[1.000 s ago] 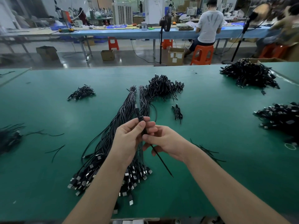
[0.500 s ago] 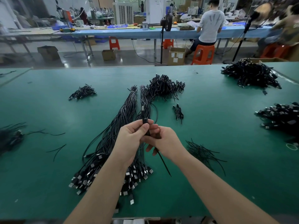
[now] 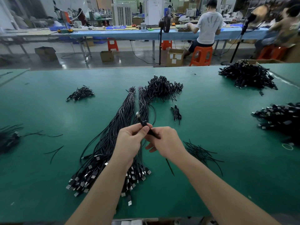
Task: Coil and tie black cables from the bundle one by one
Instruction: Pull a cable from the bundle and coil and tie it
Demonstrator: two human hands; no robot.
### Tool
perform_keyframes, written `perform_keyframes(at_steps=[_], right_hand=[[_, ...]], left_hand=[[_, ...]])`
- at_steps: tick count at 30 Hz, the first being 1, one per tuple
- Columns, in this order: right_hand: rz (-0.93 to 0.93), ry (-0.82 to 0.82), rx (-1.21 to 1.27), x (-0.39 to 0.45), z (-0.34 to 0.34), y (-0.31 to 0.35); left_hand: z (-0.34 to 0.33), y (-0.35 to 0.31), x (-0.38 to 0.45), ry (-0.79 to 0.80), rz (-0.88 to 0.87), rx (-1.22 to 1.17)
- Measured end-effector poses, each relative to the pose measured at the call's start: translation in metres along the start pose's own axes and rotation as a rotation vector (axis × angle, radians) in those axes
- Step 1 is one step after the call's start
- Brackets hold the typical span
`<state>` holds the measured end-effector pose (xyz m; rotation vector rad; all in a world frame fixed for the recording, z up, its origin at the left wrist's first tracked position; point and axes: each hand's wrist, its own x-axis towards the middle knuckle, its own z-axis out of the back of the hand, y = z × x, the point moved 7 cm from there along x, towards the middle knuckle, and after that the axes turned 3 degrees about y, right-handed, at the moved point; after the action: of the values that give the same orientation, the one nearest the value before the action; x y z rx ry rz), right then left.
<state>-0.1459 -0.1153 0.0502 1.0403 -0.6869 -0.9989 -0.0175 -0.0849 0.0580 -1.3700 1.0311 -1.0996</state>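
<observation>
A long bundle of black cables [image 3: 116, 137] lies on the green table [image 3: 48, 184], its silver plugs fanned out near the front edge. Above the bundle my left hand [image 3: 129, 143] grips a small coiled black cable [image 3: 142, 121], whose plug end sticks up past my thumb. My right hand [image 3: 165, 143] pinches the coil's lower end, where a thin black tie [image 3: 169, 166] hangs down below my wrist. Both hands touch at the coil.
A heap of tied coils [image 3: 162, 87] lies beyond the bundle, one single coil [image 3: 176, 112] to its right. Loose black ties [image 3: 199, 151] lie right of my right arm. More cable piles sit at far right [image 3: 246, 75], right edge [image 3: 280, 116] and left [image 3: 80, 93].
Both hands have stayed together over the bundle and shifted slightly. The tie's hanging tail has grown shorter and the coil's plug end now sticks up higher.
</observation>
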Motion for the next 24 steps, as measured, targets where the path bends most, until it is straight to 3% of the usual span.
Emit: perform_keyframes(at_steps=[4,8,15,18,24], right_hand=[[-0.072,-0.01,0.068,0.0,-0.003,-0.01],[-0.146,-0.004,0.128,0.001,-0.005,-0.016],[-0.199,0.015,0.163,0.002,-0.013,-0.018],[-0.205,0.019,0.157,0.001,-0.013,-0.019],[-0.247,0.034,0.38,-0.003,-0.014,-0.03]], left_hand=[[-0.002,-0.001,0.002,0.0,0.009,0.148],[0.001,0.007,0.002,-0.062,0.059,0.14],[0.004,0.009,0.008,-0.178,-0.041,0.398],[0.005,0.009,0.01,-0.168,-0.077,0.455],[0.011,0.012,0.016,-0.12,-0.066,0.418]])
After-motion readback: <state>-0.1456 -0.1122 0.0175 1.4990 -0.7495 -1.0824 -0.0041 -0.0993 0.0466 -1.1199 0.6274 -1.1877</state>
